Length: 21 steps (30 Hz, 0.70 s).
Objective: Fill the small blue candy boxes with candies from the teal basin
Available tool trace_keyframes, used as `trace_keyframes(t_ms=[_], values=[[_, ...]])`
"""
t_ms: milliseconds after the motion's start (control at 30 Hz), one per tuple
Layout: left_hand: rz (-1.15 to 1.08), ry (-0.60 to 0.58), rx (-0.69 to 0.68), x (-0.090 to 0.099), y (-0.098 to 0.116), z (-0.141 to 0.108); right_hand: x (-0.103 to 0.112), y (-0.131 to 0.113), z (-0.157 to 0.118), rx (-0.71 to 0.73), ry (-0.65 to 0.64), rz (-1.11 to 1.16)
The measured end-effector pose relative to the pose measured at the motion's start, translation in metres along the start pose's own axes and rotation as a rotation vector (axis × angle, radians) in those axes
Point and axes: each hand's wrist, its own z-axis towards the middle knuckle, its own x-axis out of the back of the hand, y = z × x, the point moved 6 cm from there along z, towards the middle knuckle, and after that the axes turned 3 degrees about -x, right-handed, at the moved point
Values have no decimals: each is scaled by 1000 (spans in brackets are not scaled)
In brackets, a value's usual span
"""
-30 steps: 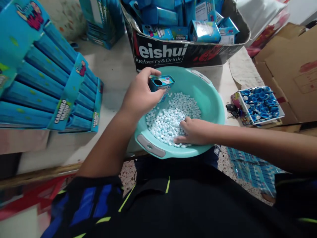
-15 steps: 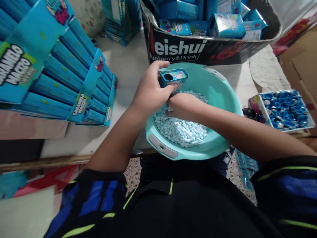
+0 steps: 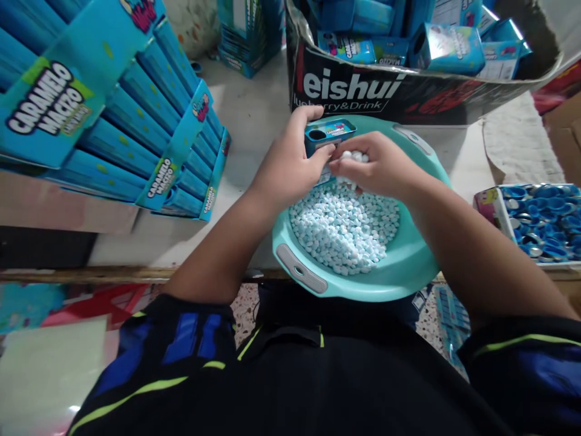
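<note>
My left hand (image 3: 295,154) is closed round a small blue candy tin (image 3: 331,129), held over the far left part of a turquoise basin (image 3: 408,275). A dark round hole shows in the tin's top, near its left end. Close beside the tin, my right hand (image 3: 379,163) is cupped shut on several small white candies (image 3: 354,156), some of them dropping from its fingers. Below both hands, a heap of pale blue and white candies (image 3: 345,230) covers much of the basin's bottom.
Tall blue display cartons (image 3: 149,139) packed with tins stand at the left. Behind the basin is a black cardboard box (image 3: 363,91) full of blue tins. At the right sits a small box of blue caps (image 3: 544,218). The table's front edge (image 3: 136,275) runs below.
My right hand has come up out of the candy heap, turned palm up and now holds candies beside the tin. The left hand still holds the tin. The view has shifted slightly.
</note>
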Motion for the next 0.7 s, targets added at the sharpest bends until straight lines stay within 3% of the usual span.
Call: trace_keyframes(t_ms=[100, 267, 433, 567, 700], values=[[-5, -25, 10, -3, -4, 2, 27, 5, 0, -32, 171, 256], [-57, -122, 3, -9, -1, -1, 68, 35, 10, 19, 426, 352], [-61, -180, 14, -13, 2, -4, 80, 63, 21, -19, 373, 329], [23, -260, -16, -17, 2, -6, 71, 42, 29, -74, 292, 507], [138, -342, 15, -17, 5, -9, 49, -12, 31, -34, 396, 922]])
